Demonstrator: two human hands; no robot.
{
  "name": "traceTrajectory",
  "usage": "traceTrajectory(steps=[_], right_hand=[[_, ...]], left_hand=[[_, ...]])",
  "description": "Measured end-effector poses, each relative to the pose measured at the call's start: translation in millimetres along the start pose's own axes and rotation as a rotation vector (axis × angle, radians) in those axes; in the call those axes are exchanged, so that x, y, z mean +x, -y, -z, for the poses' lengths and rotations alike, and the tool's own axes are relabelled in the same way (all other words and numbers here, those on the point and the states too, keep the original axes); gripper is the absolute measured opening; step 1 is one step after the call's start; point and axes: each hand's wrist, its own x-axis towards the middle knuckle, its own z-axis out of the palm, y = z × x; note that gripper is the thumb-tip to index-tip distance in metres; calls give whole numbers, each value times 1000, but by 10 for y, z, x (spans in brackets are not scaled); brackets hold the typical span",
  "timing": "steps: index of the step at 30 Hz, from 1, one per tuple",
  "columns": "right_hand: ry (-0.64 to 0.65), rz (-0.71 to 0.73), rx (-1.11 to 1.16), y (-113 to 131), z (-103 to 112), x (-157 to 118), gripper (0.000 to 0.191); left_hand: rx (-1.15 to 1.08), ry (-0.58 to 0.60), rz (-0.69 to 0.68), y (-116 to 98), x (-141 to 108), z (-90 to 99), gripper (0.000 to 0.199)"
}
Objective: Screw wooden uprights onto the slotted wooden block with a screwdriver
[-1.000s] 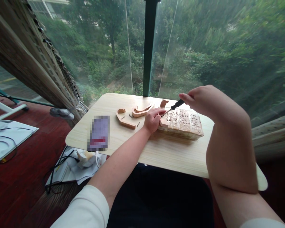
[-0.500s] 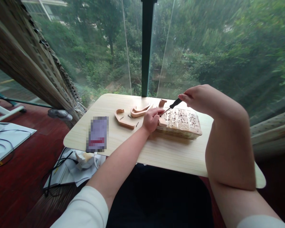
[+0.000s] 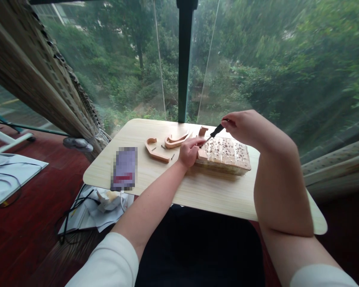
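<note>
My right hand (image 3: 242,124) is closed around the black handle of a screwdriver (image 3: 217,131), whose shaft slants down and left to my left fingertips. My left hand (image 3: 189,151) is closed on a small light wooden piece (image 3: 202,154) at the left end of a speckled block wrapped in clear plastic (image 3: 227,153). Where the screwdriver tip meets the piece, my fingers hide the detail. Curved wooden hook pieces lie left of the hand: one hook (image 3: 155,152) and, further back, another hook (image 3: 176,139). Several screws (image 3: 172,157) are scattered near them.
A phone (image 3: 124,167) with a white cable lies at the left of the pale table (image 3: 155,187). Papers and black cables (image 3: 104,207) sit below the table's left edge. Windows (image 3: 122,59) stand behind the table, with a curtain (image 3: 48,75) on the left.
My right hand and the screwdriver have shifted slightly left and down, the handle tilting a little more upright. My left hand stays at the wooden piece. The view has moved slightly.
</note>
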Motion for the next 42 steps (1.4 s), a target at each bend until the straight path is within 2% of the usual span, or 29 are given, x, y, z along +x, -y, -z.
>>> traceTrajectory(steps=[4,8,15,20,22,25,28,32,36,39,42], right_hand=[[74,-77,-52,-3,52,-20,47],[-19,-31,-27,-34,14,-14,39],[36,-15,-39,25,1,-14,33],[38,-74,-84,77,40,11,46],[3,-75,-53,87,9,38,42],[-73,-91,20,89,-125,54,35],[-180,-130,156,65,-343,-4,48],[-322,-166,546,23,-673,-124,58],[-481,-192,856,27,-940,-136,49],[-594,-219,970,49,-1058,-93,43],[-658,-275,983,63,-1112,-68,44]], left_hand=[[14,21,28,-19,-9,15,38],[19,9,47,-30,-12,22,38],[8,16,15,6,-6,11,38],[9,13,24,-14,-4,6,38],[-6,10,30,-14,-2,1,38],[-31,6,49,3,2,-9,39],[-21,-5,55,14,5,-12,39],[-7,-10,44,3,3,-4,38],[-14,2,40,1,1,0,39],[-2,9,50,-7,6,4,39],[5,27,53,-35,24,19,38]])
